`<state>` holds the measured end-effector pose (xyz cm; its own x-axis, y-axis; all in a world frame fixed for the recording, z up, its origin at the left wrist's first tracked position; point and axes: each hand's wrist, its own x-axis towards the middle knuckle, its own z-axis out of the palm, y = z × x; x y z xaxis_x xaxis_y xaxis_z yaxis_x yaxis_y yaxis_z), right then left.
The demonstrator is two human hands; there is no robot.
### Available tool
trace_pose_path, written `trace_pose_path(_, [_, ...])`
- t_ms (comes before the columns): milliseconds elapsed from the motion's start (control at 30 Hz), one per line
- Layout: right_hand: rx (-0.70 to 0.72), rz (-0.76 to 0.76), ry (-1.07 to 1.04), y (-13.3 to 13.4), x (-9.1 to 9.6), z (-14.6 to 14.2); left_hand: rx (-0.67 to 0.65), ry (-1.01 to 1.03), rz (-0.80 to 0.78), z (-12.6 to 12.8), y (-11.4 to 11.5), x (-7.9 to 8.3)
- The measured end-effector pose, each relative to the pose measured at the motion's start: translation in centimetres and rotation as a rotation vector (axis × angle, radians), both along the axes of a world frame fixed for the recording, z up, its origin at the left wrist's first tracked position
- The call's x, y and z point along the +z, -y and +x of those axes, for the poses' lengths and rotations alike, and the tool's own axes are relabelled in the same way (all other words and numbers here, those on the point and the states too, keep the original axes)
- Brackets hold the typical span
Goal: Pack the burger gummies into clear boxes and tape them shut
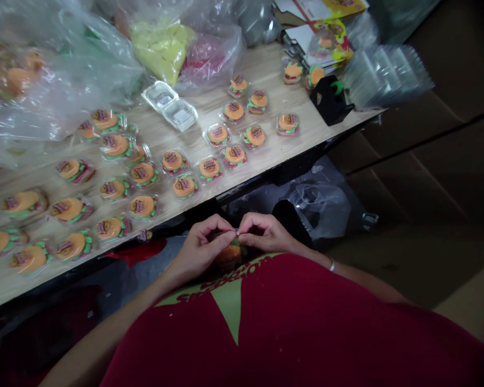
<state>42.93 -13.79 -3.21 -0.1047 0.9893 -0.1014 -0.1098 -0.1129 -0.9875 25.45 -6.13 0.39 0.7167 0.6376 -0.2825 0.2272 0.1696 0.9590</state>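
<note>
My left hand (201,244) and my right hand (264,232) meet below the table edge, close to my red shirt. Their fingertips pinch together on a small sticker (237,232). Under them sits a small burger-shaped candy in a clear box (229,253), orange on top with green at the side, mostly hidden by my fingers. Both hands are closed around it. A thin bracelet shows on my right wrist.
A wooden table (266,70) carries several boxed burger candies (173,161), an empty open clear box (170,105), plastic bags of yellow and red pieces (165,48), a black tape dispenser (329,99), stacked clear trays (387,72) and printed cartons (326,32). A plastic bag (318,207) lies under the table.
</note>
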Motion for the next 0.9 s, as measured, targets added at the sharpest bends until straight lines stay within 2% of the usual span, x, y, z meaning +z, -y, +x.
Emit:
trace_pose_path(167, [-0.018, -0.046, -0.033, -0.4, -0.4, -0.1, 0.067, 0.007, -0.031, 0.1, 0.0, -0.5])
trace_pose_path(367, [-0.067, -0.334, -0.221, -1.7, -0.8, -0.1, 0.31, -0.037, -0.396, 1.0, -0.3, -2.2])
trace_pose_path(533, [-0.148, -0.477, -0.376, -4.3, -2.1, -0.1, 0.458, 0.003, -0.498, 2.5, -2.3, -3.6])
trace_pose_path(633, [-0.221, -0.482, -0.411, -6.8, -2.5, -0.1, 0.561, 0.055, -0.518, 3.3, -4.1, -3.8])
trace_pose_path(733, [-0.215, -0.425, -0.432, -8.6, -2.4, -0.1, 0.622, 0.086, -0.496, 3.7, -5.3, -3.5])
trace_pose_path(900, [-0.215, -0.345, -0.443, -8.9, -2.7, -0.2, 0.63, 0.089, -0.423, 3.9, -5.6, -3.5])
